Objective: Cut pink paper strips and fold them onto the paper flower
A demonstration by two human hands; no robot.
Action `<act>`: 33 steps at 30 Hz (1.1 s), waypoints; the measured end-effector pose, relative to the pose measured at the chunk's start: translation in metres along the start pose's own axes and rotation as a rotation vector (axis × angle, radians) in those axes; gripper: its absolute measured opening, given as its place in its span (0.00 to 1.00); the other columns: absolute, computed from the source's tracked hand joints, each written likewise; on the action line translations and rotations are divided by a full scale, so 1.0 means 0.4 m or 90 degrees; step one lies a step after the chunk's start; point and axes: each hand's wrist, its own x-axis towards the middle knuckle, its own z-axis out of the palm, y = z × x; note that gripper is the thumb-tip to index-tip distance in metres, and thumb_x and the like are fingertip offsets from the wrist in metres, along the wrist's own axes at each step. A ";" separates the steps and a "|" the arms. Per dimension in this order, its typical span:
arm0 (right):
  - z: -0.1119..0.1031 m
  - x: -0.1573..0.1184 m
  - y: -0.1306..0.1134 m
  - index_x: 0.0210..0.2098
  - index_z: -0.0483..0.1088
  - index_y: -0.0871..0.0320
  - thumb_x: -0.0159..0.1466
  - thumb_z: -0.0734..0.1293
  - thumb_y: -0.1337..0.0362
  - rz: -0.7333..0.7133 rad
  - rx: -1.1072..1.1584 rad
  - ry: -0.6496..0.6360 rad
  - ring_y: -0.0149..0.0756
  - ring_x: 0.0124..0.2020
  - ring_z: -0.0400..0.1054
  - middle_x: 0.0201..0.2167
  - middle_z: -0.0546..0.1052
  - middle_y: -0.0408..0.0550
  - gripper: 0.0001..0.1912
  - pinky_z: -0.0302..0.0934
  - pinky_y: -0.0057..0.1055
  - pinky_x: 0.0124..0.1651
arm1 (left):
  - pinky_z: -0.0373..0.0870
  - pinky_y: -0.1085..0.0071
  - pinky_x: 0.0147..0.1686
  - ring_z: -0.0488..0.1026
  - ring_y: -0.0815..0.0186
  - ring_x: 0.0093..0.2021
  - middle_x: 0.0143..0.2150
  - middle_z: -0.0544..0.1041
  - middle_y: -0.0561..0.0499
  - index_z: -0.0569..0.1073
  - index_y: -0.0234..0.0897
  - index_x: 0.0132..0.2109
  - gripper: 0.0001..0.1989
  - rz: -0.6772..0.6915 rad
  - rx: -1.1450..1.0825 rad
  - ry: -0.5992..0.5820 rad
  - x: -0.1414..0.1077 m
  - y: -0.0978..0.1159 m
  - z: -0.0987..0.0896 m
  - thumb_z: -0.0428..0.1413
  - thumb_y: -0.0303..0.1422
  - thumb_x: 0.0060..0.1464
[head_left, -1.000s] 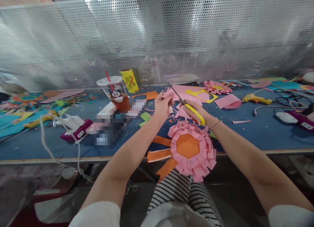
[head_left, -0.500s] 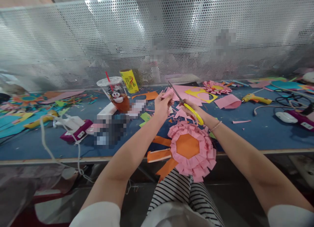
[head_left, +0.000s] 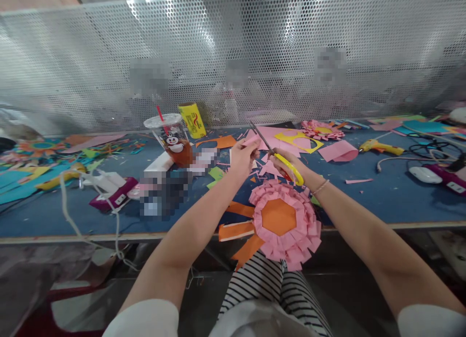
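Observation:
My left hand [head_left: 243, 157] pinches a small piece of pink paper [head_left: 252, 140] above the blue table. In my right hand [head_left: 282, 163] is a pair of yellow-handled scissors [head_left: 289, 166], its blades pointing up and left beside the paper. The fingers in the handle loops are partly hidden. Below my hands, at the table's front edge, lies a pink paper flower [head_left: 309, 225] with an orange centre and orange paper strips on its left. Pink paper scraps [head_left: 269, 169] are scattered beneath the hands.
A plastic drink cup [head_left: 176, 145] and a yellow can-like container [head_left: 192, 121] stand at the left. Yellow glue guns [head_left: 380, 146] lie on both sides, near power strips [head_left: 114, 193] with loose cables. Yellow cut-out paper [head_left: 300, 140] and another pink flower [head_left: 322, 129] lie behind. A perforated metal screen [head_left: 233, 45] closes the back.
The scissors' handles have spread a little, with a reddish inner part now showing. Both hands stay in nearly the same place.

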 end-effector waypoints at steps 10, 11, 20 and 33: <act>0.012 -0.005 -0.018 0.28 0.60 0.58 0.59 0.56 0.46 -0.084 -0.194 0.092 0.27 0.22 0.53 0.20 0.58 0.39 0.20 0.47 0.26 0.25 | 0.59 0.82 0.15 0.61 0.80 0.14 0.16 0.64 0.60 0.65 0.33 0.24 0.12 -0.001 -0.013 -0.020 -0.001 -0.003 0.001 0.63 0.29 0.35; 0.010 -0.005 -0.019 0.28 0.59 0.58 0.60 0.56 0.47 -0.085 -0.196 0.098 0.27 0.22 0.53 0.19 0.58 0.39 0.19 0.47 0.26 0.25 | 0.59 0.82 0.15 0.61 0.80 0.14 0.16 0.64 0.60 0.66 0.33 0.24 0.12 -0.003 -0.011 -0.021 -0.001 -0.005 0.000 0.63 0.29 0.35; -0.042 0.005 -0.018 0.33 0.62 0.56 0.57 0.60 0.48 -0.049 -0.194 0.131 0.25 0.19 0.49 0.19 0.58 0.37 0.17 0.45 0.25 0.22 | 0.60 0.81 0.20 0.63 0.79 0.18 0.21 0.68 0.59 0.68 0.35 0.27 0.12 -0.023 0.025 0.016 0.005 -0.011 -0.009 0.63 0.30 0.32; -0.055 0.003 -0.030 0.36 0.63 0.58 0.56 0.61 0.51 -0.049 -0.216 0.077 0.26 0.22 0.52 0.21 0.60 0.39 0.16 0.50 0.25 0.24 | 0.71 0.70 0.35 0.71 0.73 0.25 0.22 0.69 0.58 0.65 0.36 0.28 0.14 -0.025 -0.046 -0.022 0.004 -0.006 -0.007 0.62 0.30 0.32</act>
